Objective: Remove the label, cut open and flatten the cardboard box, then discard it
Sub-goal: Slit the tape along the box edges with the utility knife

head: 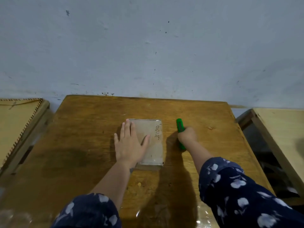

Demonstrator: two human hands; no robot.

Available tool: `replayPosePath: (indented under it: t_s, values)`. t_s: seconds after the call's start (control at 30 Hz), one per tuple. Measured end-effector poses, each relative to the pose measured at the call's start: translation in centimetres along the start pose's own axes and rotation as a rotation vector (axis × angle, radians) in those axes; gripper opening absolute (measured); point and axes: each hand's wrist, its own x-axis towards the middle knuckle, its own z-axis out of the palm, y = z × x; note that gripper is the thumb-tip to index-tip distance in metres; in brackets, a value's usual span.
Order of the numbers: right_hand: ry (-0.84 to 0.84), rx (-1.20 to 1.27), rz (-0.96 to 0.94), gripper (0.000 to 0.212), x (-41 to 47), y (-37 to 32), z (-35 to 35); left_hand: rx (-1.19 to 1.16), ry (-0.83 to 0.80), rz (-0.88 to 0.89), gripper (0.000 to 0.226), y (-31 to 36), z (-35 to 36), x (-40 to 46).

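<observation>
Two hands were at work on the table (82, 145). The left hand (130, 143) lay flat on the box (153, 145), fingers spread and palm down, covering its left half; it gripped nothing and seemed to be there to pin the box so it would not slide. The box sat near the middle of the table, lying on a broad face with its long side running away from the person. Its top looked glossy, as if wrapped in clear tape or film, and dark handwriting ran along the right edge. Whether that writing was the label could not be told.

Just right of the box, apart from it, the right hand (187, 134) was closed around a green cutter (180, 129), with the tool's far end pointing away toward the wall (148, 46). Whether the blade was out was too blurred to tell. The cutter was low over the table or touching it; which one was unclear.

By my reading, the box was still whole and sealed, so cutting had not begun. The flat left hand left the right edge and near end exposed, which would suit a cut along those seams. Fingers near the cutting line would be the main hazard.
</observation>
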Motion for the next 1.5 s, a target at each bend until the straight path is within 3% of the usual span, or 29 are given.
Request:
replayPosePath:
  t_s: [0.13, 0.23, 0.3, 0.5, 0.7, 0.87, 1.03, 1.13, 1.3, 1.4, 1.5]
  values:
    - [-0.085, 0.322, -0.063, 0.026, -1.5, -1.3, -0.7, -0.017, -0.027, 0.001, 0.079, -0.2, -0.5, -0.1]
    - [-0.14, 0.576, -0.017, 0.032, -2.8, -2.0, -1.7, -0.014, -0.058, -0.006, 0.077, -0.3, -0.8, -0.3]
    - [-0.176, 0.627, -0.014, 0.027, -3.7, -2.2, -2.2, -0.001, -0.072, -0.009, 0.077, -0.5, -1.0, -0.5]
    - [-0.131, 0.271, -0.009, 0.014, -5.0, -0.8, 0.4, 0.024, -0.079, 0.006, 0.078, -1.1, -1.1, -0.7]
    - [0.084, -0.088, -0.113, 0.03, -4.0, 0.2, 2.7, 0.018, -0.035, 0.007, 0.077, -1.2, -0.7, -0.7]
    - [0.062, -0.203, -0.164, 0.037, -2.8, 0.3, 4.2, 0.014, -0.009, 0.012, 0.077, -1.4, -0.4, -0.8]
    - [-0.071, 0.014, -0.052, 0.042, -3.0, -0.5, 3.0, -0.005, -0.003, 0.017, 0.078, -1.5, -0.4, -0.8]
    - [-0.191, 0.424, 0.052, 0.041, -3.7, -1.4, 0.8, -0.021, 0.004, 0.014, 0.079, -1.6, -0.4, -0.7]
    - [-0.517, 1.075, 0.009, 0.052, -6.4, -2.9, -3.5, -0.02, -0.006, 0.011, 0.079, -1.5, -0.4, -0.7]
    - [-0.566, 1.1, -0.071, 0.052, -7.4, -3.2, -4.5, -0.014, -0.008, 0.007, 0.079, -1.5, -0.5, -0.7]
    - [-0.427, 1.012, -0.149, 0.038, -7.9, -2.8, -4.3, -0.013, -0.014, 0.007, 0.079, -1.5, -0.5, -0.7]
